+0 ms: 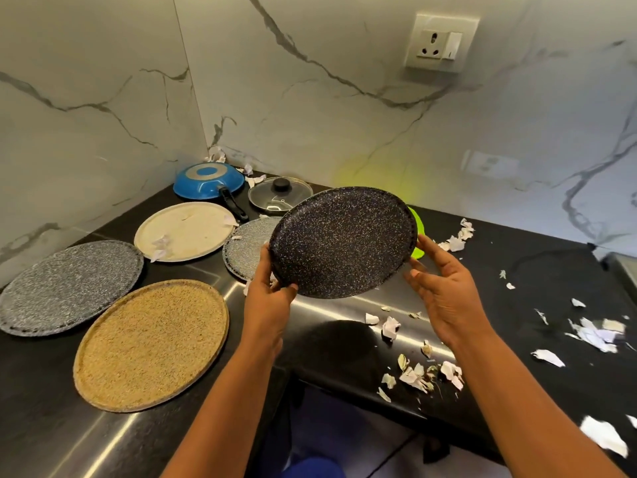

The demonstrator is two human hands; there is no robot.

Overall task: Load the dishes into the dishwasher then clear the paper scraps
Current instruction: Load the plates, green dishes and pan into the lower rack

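Left to right: grey speckled plate (69, 288), tan speckled plate (151, 343) and cream plate (186, 236) all flat on the desk (551, 257), the cream one with paper bits on it. Behind them, blue frying pan (206, 181) upside down in the corner, glass lid (279, 194) just beside it. A lighter grey plate (248, 246) lies partly under the lifted one. Left hand (269, 291) grips the left rim of the black speckled plate (344, 241), fingers curled round the edge; the plate is off the desk, tilted towards the camera. Right hand (444, 291) is spread, fingers straight, at the plate's right rim; can't tell if it's touching. Green item (417, 236) mostly hidden behind the plate. Paper scraps (417, 374) strewn over the desk's front and right side, more in the back corner. Dishwasher not in view. Judgement: early in the task. One plate in hand, four plates plus pan and lid still to load, scrap clearing not started.
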